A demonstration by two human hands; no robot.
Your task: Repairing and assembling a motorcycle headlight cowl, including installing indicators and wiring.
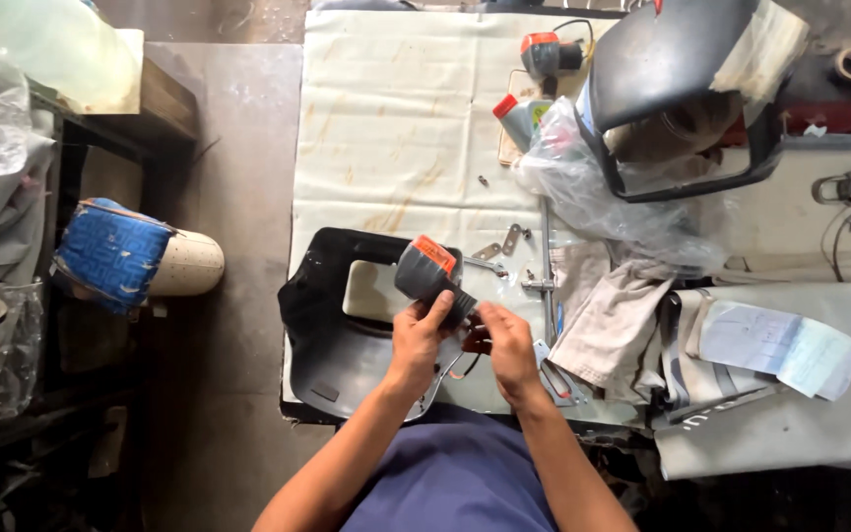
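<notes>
Left hand (pixel 416 340): grips a dark grey lamp unit with an orange lens (pixel 429 271)
Right hand (pixel 506 343): fingers pinch at the unit's lower end
Beneath: black plastic frame panel (pixel 322 325) on cream cloth-covered table (pixel 396 118)

Two hands show, the left hand (pixel 416 340) and the right hand (pixel 507 345), and between them they hold one grey lamp unit with an orange lens (pixel 428 271). A second grey lamp unit with an orange lens (pixel 547 51) lies at the far end of the counter (pixel 386 118), making two of that kind, and there are two black plastic panels: one under the hands (pixel 322 335), one propped at the far right (pixel 672 59). Also on the counter are one red-capped bottle (pixel 519 118), one clear plastic bag (pixel 593 192), one folded paper sheet (pixel 775 345) and, as far as can be made out, three small metal brackets (pixel 510 239).
</notes>
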